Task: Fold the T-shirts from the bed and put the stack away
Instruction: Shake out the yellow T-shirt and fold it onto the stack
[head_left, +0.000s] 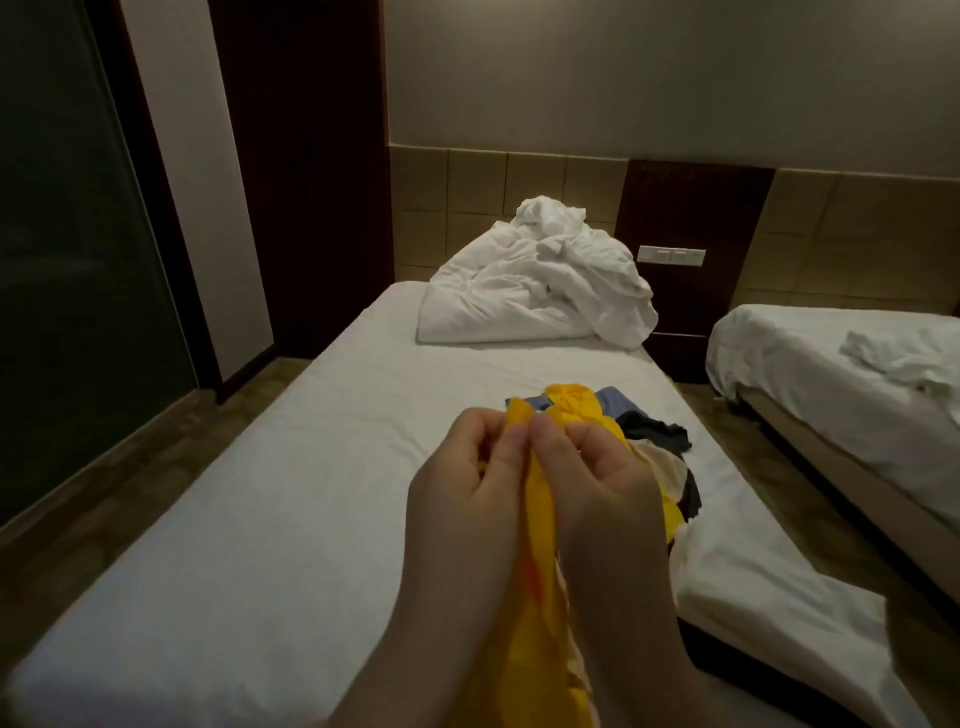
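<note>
A yellow T-shirt (537, 613) hangs bunched between my two hands above the near part of the bed (270, 509). My left hand (462, 493) pinches its upper edge with curled fingers. My right hand (597, 483) grips the cloth right beside it, thumbs almost touching. Behind my hands lies a small heap of other T-shirts (660, 436) on the sheet: blue, dark grey, cream and black pieces, partly hidden by my right hand.
A crumpled white duvet (535, 286) is piled at the head of the bed. A second bed (831, 374) with loose white linen stands to the right across a narrow floor gap. A dark glass door (67, 260) and wooden panel are on the left.
</note>
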